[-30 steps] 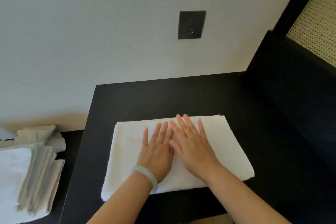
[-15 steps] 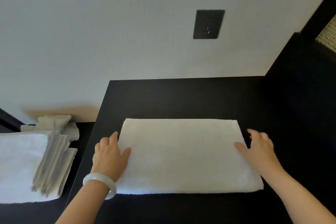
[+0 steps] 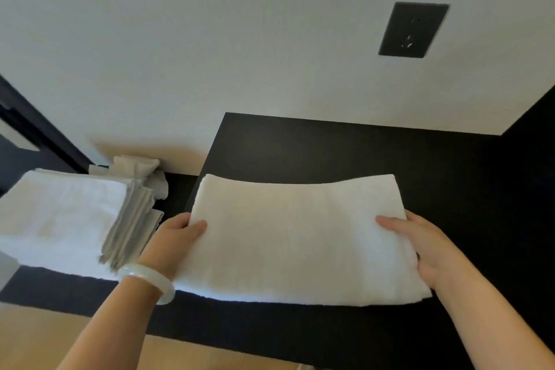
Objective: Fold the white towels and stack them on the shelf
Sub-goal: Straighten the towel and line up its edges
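One folded towel (image 3: pixel 300 237) sits between your hands, its long axis running left to right across the tabletop (image 3: pixel 345 147). Your left hand (image 3: pixel 177 234) pinches the left short edge, thumb on top and fingers tucked beneath; your right hand (image 3: pixel 420 243) clamps the right edge the same way. The towel's middle sags slightly, so it looks partly lifted. The stack (image 3: pixel 69 219) lies to the left, just beside your left hand and lower than the tabletop, so the carry goes leftward with the left hand leading. Behind the stack sits a crumpled cloth (image 3: pixel 135 165).
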Demonstrator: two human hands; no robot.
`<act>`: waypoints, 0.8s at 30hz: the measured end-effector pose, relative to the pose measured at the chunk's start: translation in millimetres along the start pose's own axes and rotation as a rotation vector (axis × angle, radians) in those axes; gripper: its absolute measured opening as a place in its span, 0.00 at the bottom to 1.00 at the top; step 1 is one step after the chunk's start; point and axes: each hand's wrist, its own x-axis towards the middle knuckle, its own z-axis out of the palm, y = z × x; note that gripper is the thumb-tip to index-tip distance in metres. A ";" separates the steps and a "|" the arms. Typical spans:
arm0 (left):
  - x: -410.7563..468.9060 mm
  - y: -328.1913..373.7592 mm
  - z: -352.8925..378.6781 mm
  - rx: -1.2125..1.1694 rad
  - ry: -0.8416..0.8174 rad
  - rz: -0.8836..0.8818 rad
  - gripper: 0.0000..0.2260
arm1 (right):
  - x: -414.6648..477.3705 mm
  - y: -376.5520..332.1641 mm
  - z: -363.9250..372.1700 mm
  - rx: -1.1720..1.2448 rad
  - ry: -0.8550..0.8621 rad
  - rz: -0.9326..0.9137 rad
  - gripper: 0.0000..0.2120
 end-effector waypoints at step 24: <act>117.4 -114.7 -365.5 0.103 0.254 0.012 0.03 | -49.0 33.4 471.9 -0.195 -0.170 -0.181 0.18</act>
